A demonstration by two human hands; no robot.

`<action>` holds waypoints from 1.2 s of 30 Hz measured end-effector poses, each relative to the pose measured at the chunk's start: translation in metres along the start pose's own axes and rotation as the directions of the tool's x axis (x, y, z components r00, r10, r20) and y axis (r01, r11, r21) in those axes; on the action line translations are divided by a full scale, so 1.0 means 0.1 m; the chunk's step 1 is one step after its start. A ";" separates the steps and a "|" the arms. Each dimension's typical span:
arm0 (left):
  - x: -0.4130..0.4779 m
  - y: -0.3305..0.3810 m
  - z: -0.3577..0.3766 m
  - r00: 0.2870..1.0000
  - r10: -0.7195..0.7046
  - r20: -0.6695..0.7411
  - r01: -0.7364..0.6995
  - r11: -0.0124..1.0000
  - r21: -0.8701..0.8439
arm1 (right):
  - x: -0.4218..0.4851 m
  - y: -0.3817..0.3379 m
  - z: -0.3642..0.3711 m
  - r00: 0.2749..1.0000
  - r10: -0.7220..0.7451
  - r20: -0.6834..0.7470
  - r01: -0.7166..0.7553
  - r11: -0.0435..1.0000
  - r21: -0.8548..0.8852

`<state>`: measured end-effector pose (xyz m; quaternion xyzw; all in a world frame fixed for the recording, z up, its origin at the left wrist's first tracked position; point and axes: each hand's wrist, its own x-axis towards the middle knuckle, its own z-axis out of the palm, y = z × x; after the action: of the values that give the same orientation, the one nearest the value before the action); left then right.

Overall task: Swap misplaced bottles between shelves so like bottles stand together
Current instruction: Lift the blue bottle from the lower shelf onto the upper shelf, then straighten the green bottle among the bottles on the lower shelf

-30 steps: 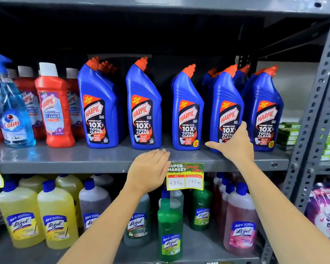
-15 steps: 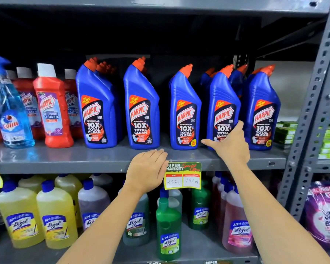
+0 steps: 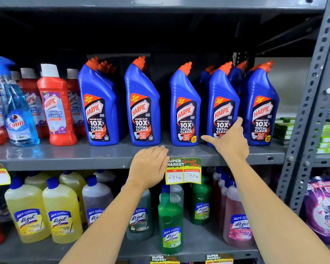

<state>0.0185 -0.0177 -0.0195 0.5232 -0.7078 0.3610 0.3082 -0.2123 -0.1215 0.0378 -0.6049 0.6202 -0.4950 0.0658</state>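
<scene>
Five front-row blue Harpic bottles upright, spouts tilted right; left hand flat, empty; right hand spread wide against fourth bottle.

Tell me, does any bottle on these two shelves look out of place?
Yes. A pale blue Colin spray bottle stands at the upper shelf's left end, in front of the red Harpic bottles. It is the only spray bottle of its kind in view.

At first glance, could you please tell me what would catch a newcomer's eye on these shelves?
The row of tall blue Harpic bottles with orange caps dominates the upper grey metal shelf. The right hand is spread against the fourth blue bottle, while the left hand rests on the shelf edge beside the yellow-and-green price tag.
</scene>
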 end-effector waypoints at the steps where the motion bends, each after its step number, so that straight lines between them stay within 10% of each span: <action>1: 0.01 0.00 -0.01 1.000 -0.002 0.006 0.002 1.000 0.003 | 0.00 0.00 0.00 1.000 -0.001 0.001 0.001 1.000 -0.005; 8: -0.16 0.16 -0.02 0.981 -0.191 -0.033 0.187 0.976 -0.115 | -0.03 0.08 0.00 0.995 -0.081 -0.052 0.082 0.996 0.028; 15: -1.18 0.29 0.24 0.957 -0.284 0.059 0.290 0.944 -0.158 | -0.91 0.69 0.27 0.818 -0.257 -0.514 0.495 0.769 0.404; 24: -2.58 0.55 0.68 0.786 -0.228 0.575 0.354 0.928 -0.116 | -2.32 1.22 1.09 0.973 -0.204 0.104 0.123 0.846 0.518; 36: -2.88 0.61 0.86 0.479 -0.135 0.867 0.174 0.983 0.056 | -2.55 0.74 1.61 0.925 0.012 0.379 -0.087 0.980 0.180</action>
<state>0.0303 0.0712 -0.3128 0.6886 -0.7235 0.0059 -0.0479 -0.0876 -0.0159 -0.2257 -0.6634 0.5600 -0.4260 0.2546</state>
